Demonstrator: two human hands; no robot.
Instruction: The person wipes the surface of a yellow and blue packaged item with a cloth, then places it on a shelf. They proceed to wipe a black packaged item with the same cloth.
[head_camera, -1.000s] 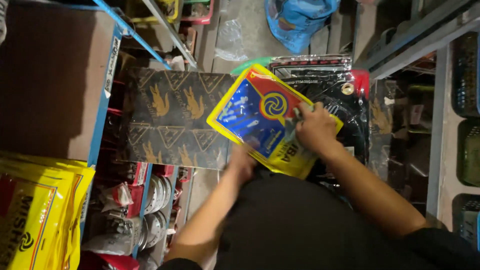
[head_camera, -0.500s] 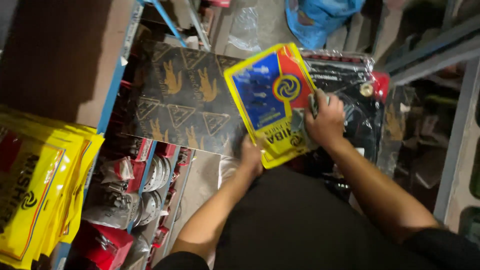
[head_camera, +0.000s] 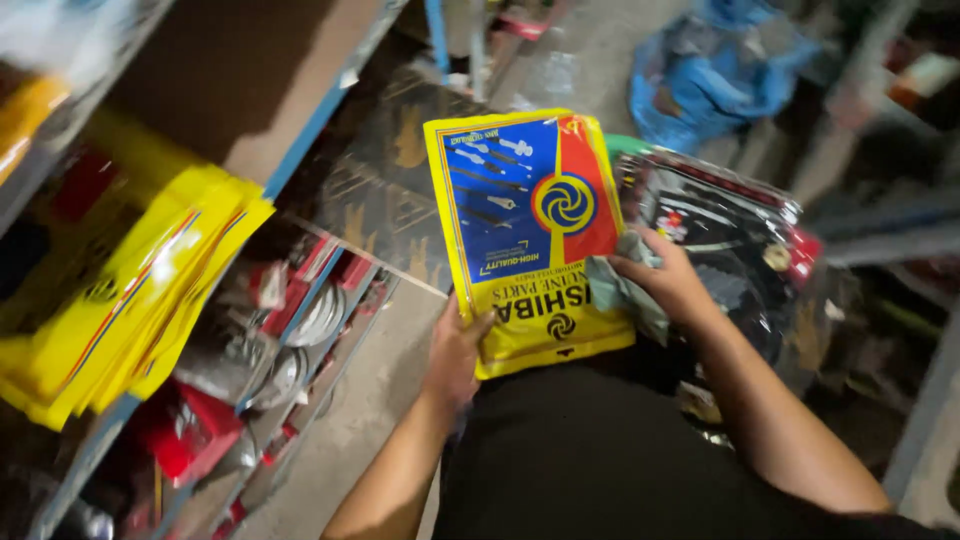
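A: Where's the yellow packet (head_camera: 530, 240)?
B: Centre frame; left hand (head_camera: 455, 350) pinches its lower edge, right hand (head_camera: 665, 280) presses a grey cloth (head_camera: 620, 290) on it
A: Tip?
B: Keep it flat while wiping, I'd say

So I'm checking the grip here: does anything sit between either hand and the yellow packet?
Yes, on one side. The right hand presses a grey cloth against the yellow packet. The left hand grips its lower edge directly.

Both hands, left (head_camera: 455, 355) and right (head_camera: 672, 283), raised, fingers curled.
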